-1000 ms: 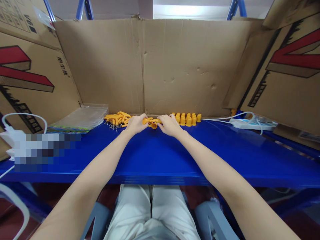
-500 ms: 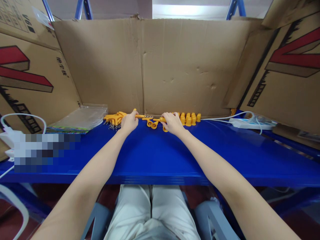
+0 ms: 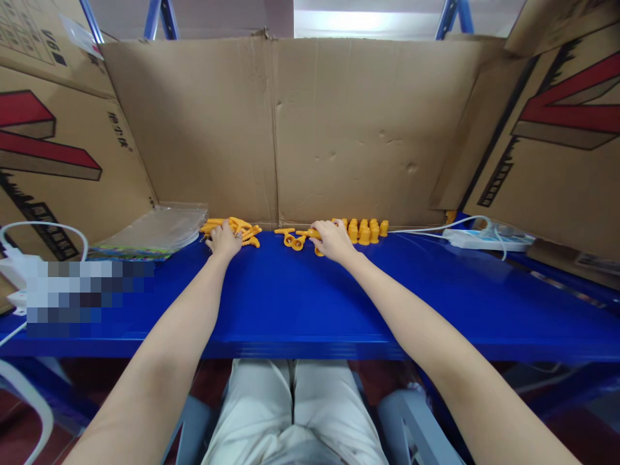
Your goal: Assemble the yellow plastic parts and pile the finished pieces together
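My left hand [image 3: 223, 239] rests with curled fingers on a pile of orange T-shaped plastic pieces with small metal rings [image 3: 242, 229] at the far edge of the blue table [image 3: 300, 303]. My right hand [image 3: 331, 240] lies closed over a few loose orange pieces [image 3: 293, 237] near the middle. Just right of it stands a cluster of small upright orange caps [image 3: 365, 230] against the cardboard wall. What the fingers of either hand grip is hidden.
Cardboard walls [image 3: 349, 129] enclose the table at the back and both sides. A stack of clear plastic bags [image 3: 155, 231] lies at the left. A white power strip with cable [image 3: 484, 240] sits at the right. White cables [image 3: 29, 245] hang at the far left.
My left hand has moved left from the middle pieces to the pile of T-shaped pieces. My right hand has stayed over the loose pieces near the middle.
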Demonstrator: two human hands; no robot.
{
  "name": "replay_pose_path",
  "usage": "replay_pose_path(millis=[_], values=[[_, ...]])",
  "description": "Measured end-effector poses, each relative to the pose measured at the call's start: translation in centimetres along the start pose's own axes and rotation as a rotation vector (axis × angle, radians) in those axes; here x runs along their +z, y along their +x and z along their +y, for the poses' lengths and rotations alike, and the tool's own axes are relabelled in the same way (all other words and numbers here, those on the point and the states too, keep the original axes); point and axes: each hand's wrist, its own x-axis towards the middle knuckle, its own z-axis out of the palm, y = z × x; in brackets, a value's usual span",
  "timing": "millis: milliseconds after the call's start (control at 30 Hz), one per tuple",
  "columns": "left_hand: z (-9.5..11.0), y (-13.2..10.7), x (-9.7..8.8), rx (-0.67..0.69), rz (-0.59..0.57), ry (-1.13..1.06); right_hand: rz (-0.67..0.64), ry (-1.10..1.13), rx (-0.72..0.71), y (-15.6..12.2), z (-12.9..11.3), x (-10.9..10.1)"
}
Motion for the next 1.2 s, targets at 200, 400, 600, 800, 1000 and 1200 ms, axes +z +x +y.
replay_pose_path(millis=[200,400,600,800,1000,1200], values=[[-1.1,0.8,0.9,0.036,-0.085,-0.017,0.019,0.002,-0.008,-0.1,0.0,0.0],[-1.6,1.0,0.9,-0.002,-0.079,-0.068,0.108,0.024,0.027,0.2,0.7,0.5],[-2.0,1.0,1.5,0.019,-0.063,-0.056,0.327,0.116,0.321,0.5,3.4,0.6],[-1.8,0.9,1.4,0.076,-0.130,0.013,0.546,0.231,0.805,-0.3,8.0,-0.1],[-1.4,0.8,1.2,0.110,-0.157,0.031,0.623,0.262,1.110,-2.1,11.0,0.1],[-1.3,0.7,1.2,0.112,-0.210,0.047,0.490,0.310,1.236,-3.2,11.7,0.8]])
